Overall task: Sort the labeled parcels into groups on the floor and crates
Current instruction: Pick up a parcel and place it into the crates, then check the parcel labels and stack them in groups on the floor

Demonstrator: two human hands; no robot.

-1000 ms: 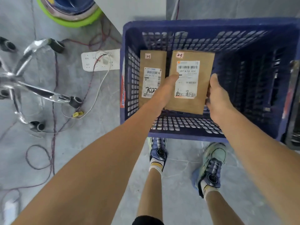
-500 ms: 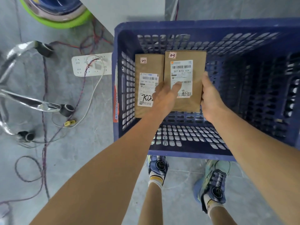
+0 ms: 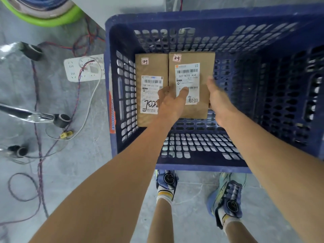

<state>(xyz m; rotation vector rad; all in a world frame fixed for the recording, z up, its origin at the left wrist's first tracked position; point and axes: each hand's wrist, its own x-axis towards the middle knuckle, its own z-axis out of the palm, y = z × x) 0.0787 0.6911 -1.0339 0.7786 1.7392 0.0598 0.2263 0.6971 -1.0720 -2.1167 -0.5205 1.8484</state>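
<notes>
A blue slotted plastic crate (image 3: 192,18) stands on the grey floor in front of me. Inside, against its left wall, lies a brown cardboard parcel (image 3: 150,67) with a white shipping label and a small "2-3" tag. A second brown parcel (image 3: 191,60), tagged "2-3" and labelled "507-N705 A34", sits right beside it, edges touching. My left hand (image 3: 171,102) grips this second parcel at its lower left with the thumb on the label. My right hand (image 3: 217,99) holds its right edge.
A white power strip (image 3: 84,68) and loose cables (image 3: 40,130) lie on the floor left of the crate. Chrome chair legs with black castors (image 3: 61,120) reach in from the left. A green-rimmed round object (image 3: 47,18) sits at top left. My shoes (image 3: 167,183) stand just behind the crate.
Both hands have carried the second parcel lower and further into the crate, until it sits beside the first parcel. The view has moved closer over the crate.
</notes>
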